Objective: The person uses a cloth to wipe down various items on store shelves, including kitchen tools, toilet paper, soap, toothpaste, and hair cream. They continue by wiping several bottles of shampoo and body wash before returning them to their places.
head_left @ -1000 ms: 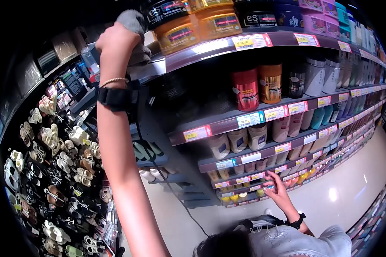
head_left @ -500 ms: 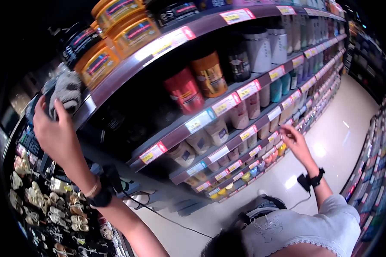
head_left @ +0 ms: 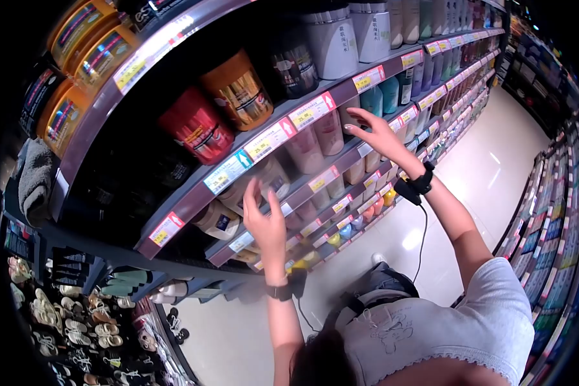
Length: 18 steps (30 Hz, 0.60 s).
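My left hand [head_left: 265, 222] is raised in front of the lower shelf with its thumb and fingers apart, holding nothing. Pale containers [head_left: 217, 219] stand close behind it. My right hand [head_left: 374, 134] is further right, near the price strip, its fingers spread and bare. Around it are pinkish containers [head_left: 328, 134] and a teal bottle [head_left: 371, 101]. On the shelf above stand a red tub [head_left: 196, 127], an orange tub [head_left: 239, 90] and a white jar with a dark lid [head_left: 333, 48]. A grey cloth [head_left: 35, 180] rests at the shelf's left end.
Yellow-orange tubs [head_left: 103, 58] are stacked on the upper shelf. Price-tagged shelf edges [head_left: 262, 143] jut out before me. Racks of shoes [head_left: 77, 328] stand lower left, another stocked shelf [head_left: 553, 251] is at right, and a shiny aisle floor [head_left: 495, 145] lies between.
My left hand has left the grey cloth and moved right and down to the lower shelf. My right hand has moved up and left. The view has shifted to the right.
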Available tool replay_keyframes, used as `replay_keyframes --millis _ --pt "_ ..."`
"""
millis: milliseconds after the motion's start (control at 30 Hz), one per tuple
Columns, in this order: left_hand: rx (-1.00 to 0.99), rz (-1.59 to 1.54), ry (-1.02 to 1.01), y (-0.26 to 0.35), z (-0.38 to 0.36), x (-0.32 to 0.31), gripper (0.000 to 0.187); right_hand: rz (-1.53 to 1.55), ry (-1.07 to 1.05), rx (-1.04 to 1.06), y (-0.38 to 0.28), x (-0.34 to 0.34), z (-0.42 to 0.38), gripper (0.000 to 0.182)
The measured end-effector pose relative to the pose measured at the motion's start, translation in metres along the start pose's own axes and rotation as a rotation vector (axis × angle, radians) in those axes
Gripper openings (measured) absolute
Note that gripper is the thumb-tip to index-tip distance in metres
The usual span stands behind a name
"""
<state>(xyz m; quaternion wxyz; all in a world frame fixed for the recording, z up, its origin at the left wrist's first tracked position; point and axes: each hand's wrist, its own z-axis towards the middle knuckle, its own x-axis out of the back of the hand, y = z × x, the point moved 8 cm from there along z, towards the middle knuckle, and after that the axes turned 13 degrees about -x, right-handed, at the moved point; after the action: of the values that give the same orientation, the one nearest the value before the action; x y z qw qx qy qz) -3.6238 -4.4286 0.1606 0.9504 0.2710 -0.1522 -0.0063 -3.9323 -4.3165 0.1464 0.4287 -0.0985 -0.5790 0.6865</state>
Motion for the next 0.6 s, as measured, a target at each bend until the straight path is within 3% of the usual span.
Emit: replay_keyframes --millis 67,133,167,233,300,333,400,500,567,600 --pt "-0.012 0.037 -0.005 -0.004 0.017 -0.042 0.044 0.059 -0.015 0.095 0.006 -0.014 0.022 0.055" --pt "0.257 0.264 -0.235 -0.026 0.028 -0.088 0.070 0.003 0.011 0.149 0.009 -0.024 0.034 0.044" --pt "0.227 0.254 -0.288 -0.026 0.036 -0.109 0.075 0.001 0.021 0.149 0.007 -0.024 0.032 0.043" --pt "0.191 0.213 -0.355 -0.016 0.053 -0.136 0.065 -0.012 0.055 0.176 -0.010 -0.014 0.037 0.041" --pt "-0.160 0.538 -0.801 -0.050 0.042 -0.182 0.054 -0.041 0.111 0.338 -0.019 -0.011 0.041 0.032" --pt "0.444 0.179 -0.609 -0.086 0.041 -0.180 0.045 -0.038 0.038 0.322 -0.015 -0.016 0.048 0.030" --pt "0.477 0.044 -0.512 -0.082 0.045 -0.180 0.056 -0.029 -0.090 0.261 0.001 -0.031 0.067 0.028" --pt "0.388 0.118 -0.346 -0.070 0.053 -0.168 0.062 -0.024 -0.263 0.137 0.025 -0.061 0.092 0.028" --pt "0.265 0.176 -0.278 -0.065 0.054 -0.160 0.052 -0.040 -0.391 0.068 0.013 -0.069 0.100 0.030" --pt "0.309 0.140 -0.319 -0.070 0.053 -0.160 0.052 0.006 -0.192 0.363 -0.007 -0.064 0.098 0.032"
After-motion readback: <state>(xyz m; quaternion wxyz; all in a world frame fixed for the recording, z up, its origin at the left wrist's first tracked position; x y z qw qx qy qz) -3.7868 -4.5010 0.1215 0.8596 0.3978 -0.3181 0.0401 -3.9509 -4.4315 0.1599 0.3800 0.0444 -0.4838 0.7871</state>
